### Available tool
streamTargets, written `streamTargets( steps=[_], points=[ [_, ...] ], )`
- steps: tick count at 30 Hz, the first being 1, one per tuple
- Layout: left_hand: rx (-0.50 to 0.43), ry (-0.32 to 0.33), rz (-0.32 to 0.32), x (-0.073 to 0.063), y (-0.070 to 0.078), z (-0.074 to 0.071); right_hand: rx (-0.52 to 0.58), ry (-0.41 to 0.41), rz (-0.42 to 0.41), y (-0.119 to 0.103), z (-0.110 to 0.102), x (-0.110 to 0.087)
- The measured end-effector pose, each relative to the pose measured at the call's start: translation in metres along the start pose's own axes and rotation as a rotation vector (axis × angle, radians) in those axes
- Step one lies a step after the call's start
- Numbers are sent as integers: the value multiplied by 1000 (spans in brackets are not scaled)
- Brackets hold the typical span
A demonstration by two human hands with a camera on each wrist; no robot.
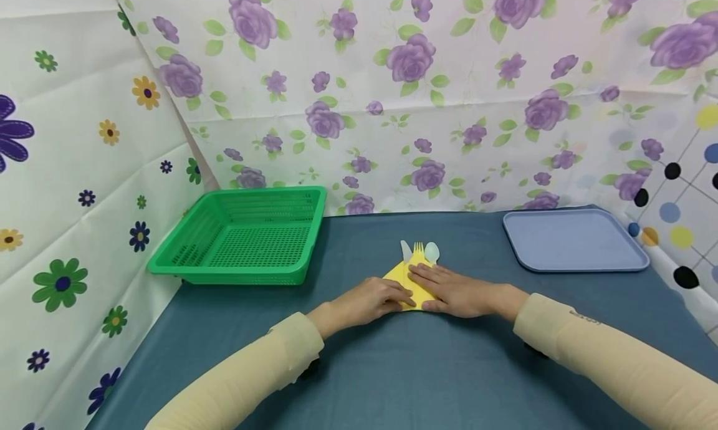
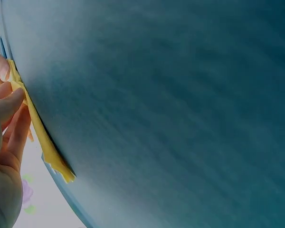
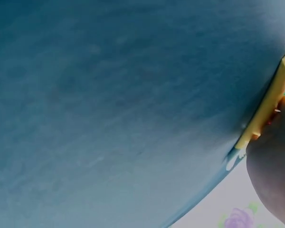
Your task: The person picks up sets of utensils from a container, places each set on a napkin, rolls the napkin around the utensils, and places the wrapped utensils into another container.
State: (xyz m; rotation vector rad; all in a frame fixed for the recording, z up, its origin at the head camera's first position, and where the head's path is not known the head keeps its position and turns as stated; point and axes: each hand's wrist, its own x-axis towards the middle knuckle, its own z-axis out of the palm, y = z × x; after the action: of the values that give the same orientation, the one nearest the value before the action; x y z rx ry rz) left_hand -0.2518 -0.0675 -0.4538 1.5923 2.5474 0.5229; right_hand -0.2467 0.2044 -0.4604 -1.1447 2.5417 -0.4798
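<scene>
A folded yellow napkin (image 1: pixel 397 272) lies on the blue-covered table. From its far edge stick out the heads of a pale knife (image 1: pixel 406 252), a yellow fork (image 1: pixel 419 248) and a pale spoon (image 1: pixel 432 252); their handles are hidden under the napkin and hands. My left hand (image 1: pixel 371 301) touches the napkin's near left part with its fingertips. Across the right side lies my right hand (image 1: pixel 459 291), its fingers extended and pressing on the napkin. In the left wrist view the napkin (image 2: pixel 43 137) shows edge-on beside the left fingers (image 2: pixel 20 135); the right wrist view shows the napkin (image 3: pixel 266 110) edge-on too.
A green plastic basket (image 1: pixel 232 270) stands at the back left of the table (image 1: pixel 381 374). At the back right lies a flat blue-grey tray (image 1: pixel 576 240). Flower-patterned sheets (image 1: pixel 359 81) hang behind and along the left side; a dotted one (image 1: pixel 681 212) is on the right.
</scene>
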Motion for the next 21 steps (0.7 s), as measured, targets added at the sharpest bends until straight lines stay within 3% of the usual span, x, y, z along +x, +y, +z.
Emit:
streamTargets(
  steps=[4,14,21],
  points=[
    [-6,-11,4,-3,-1,-2,-36,-20,35,-1,-2,2],
    [-33,-2,3,-2,-2,-1,7,-40,64,-6,-7,4],
    [-47,-16,-39,1,-3,0,40,-42,76,-7,-9,3]
  ],
)
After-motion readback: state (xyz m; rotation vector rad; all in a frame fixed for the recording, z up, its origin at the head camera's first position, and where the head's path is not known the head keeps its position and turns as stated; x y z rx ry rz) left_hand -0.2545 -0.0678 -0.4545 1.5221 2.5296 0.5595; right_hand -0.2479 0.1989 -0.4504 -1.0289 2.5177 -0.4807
